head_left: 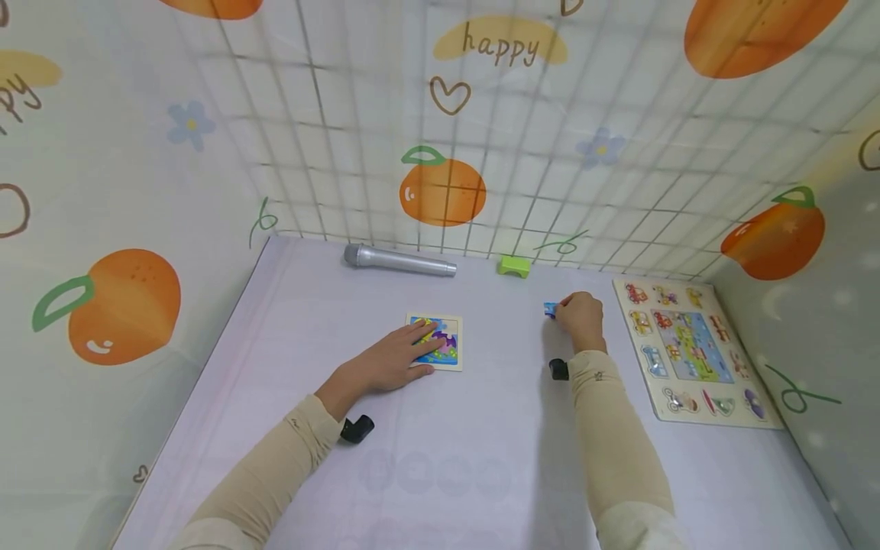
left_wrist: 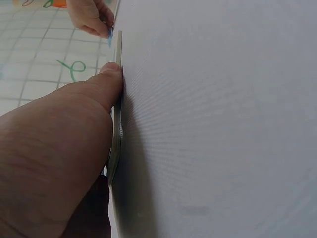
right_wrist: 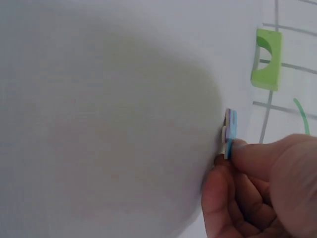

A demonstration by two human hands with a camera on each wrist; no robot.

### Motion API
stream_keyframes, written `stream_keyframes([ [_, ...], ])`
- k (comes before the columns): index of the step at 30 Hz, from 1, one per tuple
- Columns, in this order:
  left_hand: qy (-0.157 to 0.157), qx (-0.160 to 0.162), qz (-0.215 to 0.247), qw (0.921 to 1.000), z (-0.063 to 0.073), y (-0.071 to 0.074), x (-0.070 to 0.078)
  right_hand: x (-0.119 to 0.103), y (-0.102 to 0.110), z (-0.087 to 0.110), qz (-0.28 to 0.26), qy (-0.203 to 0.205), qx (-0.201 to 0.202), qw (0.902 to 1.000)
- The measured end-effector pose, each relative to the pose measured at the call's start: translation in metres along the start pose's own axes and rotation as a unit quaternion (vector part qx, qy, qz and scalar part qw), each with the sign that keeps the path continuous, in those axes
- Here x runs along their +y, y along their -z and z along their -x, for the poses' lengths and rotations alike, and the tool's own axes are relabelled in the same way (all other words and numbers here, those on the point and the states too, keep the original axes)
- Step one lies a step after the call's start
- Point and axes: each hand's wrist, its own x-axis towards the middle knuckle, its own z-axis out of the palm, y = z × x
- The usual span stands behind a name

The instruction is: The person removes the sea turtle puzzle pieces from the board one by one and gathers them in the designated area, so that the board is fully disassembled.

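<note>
My left hand (head_left: 390, 359) lies with spread, straight fingers on a small square jigsaw puzzle (head_left: 450, 351) in a pale frame. The puzzle's picture is blue, yellow and purple, partly hidden under the fingers. In the left wrist view the thumb (left_wrist: 111, 74) lies along the thin edge of the frame (left_wrist: 118, 49). Off to the right, my right hand (head_left: 580, 319) pinches a small blue puzzle piece (head_left: 550, 309) between thumb and fingers. The right wrist view shows this piece (right_wrist: 231, 131) edge-on, held above the table.
At the back of the table (head_left: 481, 458) lie a silver toy microphone (head_left: 402, 260) and a green arched block (head_left: 514, 266). A larger wooden picture board with vehicle pieces (head_left: 697, 351) lies on the right. A curtain-covered wire grid (head_left: 371, 153) stands behind.
</note>
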Motion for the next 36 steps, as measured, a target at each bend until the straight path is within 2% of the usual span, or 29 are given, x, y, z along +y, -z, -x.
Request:
stream_keyframes([
  [6,0.011,-0.001,0.016,0.9998,-0.001,-0.002,-0.001,0.000,0.001,0.005,-0.002,0.009,0.007,0.9999],
  [15,0.023,0.012,0.011,0.9996,0.001,-0.007,-0.002,0.000,-0.001,0.010,-0.020,0.002,0.015,0.9997],
  [22,0.031,0.010,0.007,0.9994,0.002,-0.004,0.001,0.001,-0.003,0.010,-0.036,-0.003,0.027,0.9990],
  [28,0.043,0.007,0.014,0.9990,0.003,-0.002,0.002,0.001,-0.006,0.010,-0.054,0.022,0.049,0.9971],
  [33,0.050,0.006,0.028,0.9983,0.003,-0.004,0.001,-0.008,-0.011,0.014,-0.070,0.044,0.055,0.9950],
  [36,0.048,0.005,0.020,0.9986,0.001,-0.006,0.000,-0.016,-0.016,0.017,-0.079,0.050,0.053,0.9942],
])
